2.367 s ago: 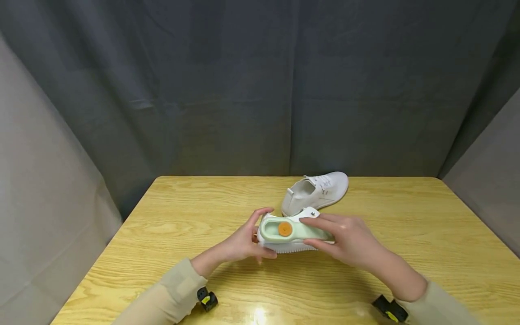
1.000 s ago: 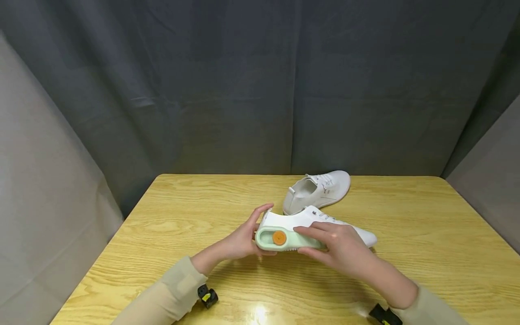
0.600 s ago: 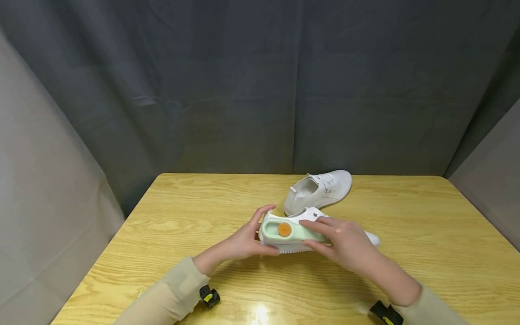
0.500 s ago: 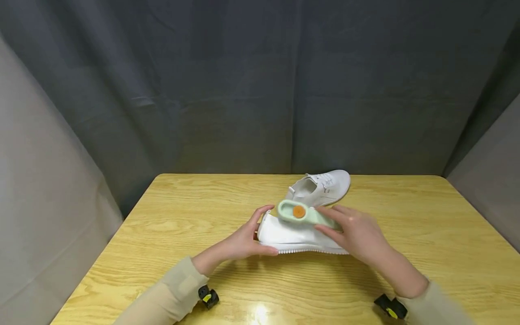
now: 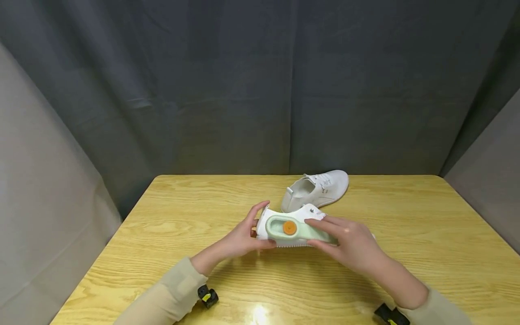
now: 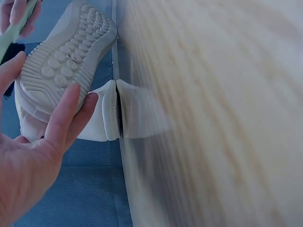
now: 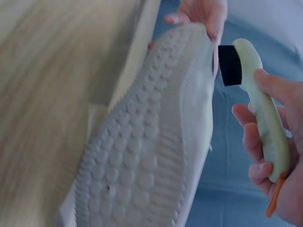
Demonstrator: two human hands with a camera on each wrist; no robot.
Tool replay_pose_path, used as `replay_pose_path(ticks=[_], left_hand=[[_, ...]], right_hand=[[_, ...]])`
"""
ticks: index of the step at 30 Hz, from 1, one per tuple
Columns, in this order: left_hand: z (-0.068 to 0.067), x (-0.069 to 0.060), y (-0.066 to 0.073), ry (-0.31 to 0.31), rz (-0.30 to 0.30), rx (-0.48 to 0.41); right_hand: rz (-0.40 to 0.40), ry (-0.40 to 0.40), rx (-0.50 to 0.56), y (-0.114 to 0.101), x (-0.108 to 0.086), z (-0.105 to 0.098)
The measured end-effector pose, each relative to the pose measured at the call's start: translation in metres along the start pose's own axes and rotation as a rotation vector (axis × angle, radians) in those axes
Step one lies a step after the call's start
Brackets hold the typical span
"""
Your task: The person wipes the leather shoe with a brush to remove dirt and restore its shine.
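A white lace-up sneaker (image 5: 299,213) is held above the table, its heel gripped by my left hand (image 5: 237,240) with the thumb below. My right hand (image 5: 357,246) holds a pale green shoe brush (image 5: 313,232) with an orange round button, in front of the sneaker's side near the heel. Black bristles (image 7: 230,66) face the shoe's side in the right wrist view; contact is hard to tell there. The studded sole (image 6: 71,56) shows in the left wrist view. My right hand hides much of the toe.
A second white sneaker (image 5: 331,189) rests on the wooden table (image 5: 195,203) just behind the held one, toe to the right. A dark curtain (image 5: 227,90) hangs behind the table's far edge. Pale cloth panels (image 5: 44,180) stand at both sides.
The brush shifts back and forth along the sneaker. Half a second ago it was higher, by the shoe's opening; now it lies lower and further left. The left hand keeps its grip.
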State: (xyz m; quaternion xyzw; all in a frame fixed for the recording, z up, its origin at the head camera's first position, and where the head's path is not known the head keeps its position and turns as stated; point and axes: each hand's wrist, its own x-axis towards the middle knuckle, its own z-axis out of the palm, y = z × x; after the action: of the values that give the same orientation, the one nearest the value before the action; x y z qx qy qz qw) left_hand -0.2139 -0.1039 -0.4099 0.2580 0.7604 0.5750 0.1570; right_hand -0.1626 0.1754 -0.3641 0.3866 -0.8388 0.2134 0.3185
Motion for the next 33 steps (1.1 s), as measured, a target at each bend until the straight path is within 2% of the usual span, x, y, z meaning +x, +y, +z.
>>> replay_pose_path(ticks=[2, 6, 12, 17, 20, 23, 25, 27, 30, 33], left_hand=[[0.0, 0.0, 0.0, -0.008, 0.016, -0.007], [0.0, -0.002, 0.001, -0.022, 0.023, -0.001], [0.002, -0.004, 0.002, -0.043, 0.034, 0.081], [0.003, -0.005, 0.001, -0.027, 0.028, 0.093], [0.003, -0.004, 0.0, -0.015, 0.02, 0.09], [0.002, -0.003, 0.0, -0.015, -0.001, 0.07], [0.001, -0.003, 0.001, -0.018, -0.012, 0.065], [0.001, -0.004, 0.002, -0.023, -0.011, 0.077], [0.001, -0.004, 0.003, -0.024, 0.006, 0.116], [0.002, -0.003, 0.002, -0.018, 0.012, 0.133]], right_hand=[[-0.02, -0.015, 0.007, -0.004, 0.0, 0.005], [-0.009, -0.033, 0.025, -0.007, -0.001, 0.012], [0.01, -0.054, 0.022, -0.008, -0.001, 0.016], [0.009, -0.026, -0.023, -0.001, -0.003, 0.012], [0.08, 0.003, -0.092, 0.015, -0.006, 0.0], [0.218, 0.026, -0.178, 0.033, -0.011, -0.016], [0.299, 0.037, -0.207, 0.042, -0.014, -0.025], [0.336, 0.044, -0.197, 0.045, -0.016, -0.03], [0.306, 0.04, -0.154, 0.039, -0.017, -0.03], [0.226, 0.016, -0.094, 0.026, -0.017, -0.024]])
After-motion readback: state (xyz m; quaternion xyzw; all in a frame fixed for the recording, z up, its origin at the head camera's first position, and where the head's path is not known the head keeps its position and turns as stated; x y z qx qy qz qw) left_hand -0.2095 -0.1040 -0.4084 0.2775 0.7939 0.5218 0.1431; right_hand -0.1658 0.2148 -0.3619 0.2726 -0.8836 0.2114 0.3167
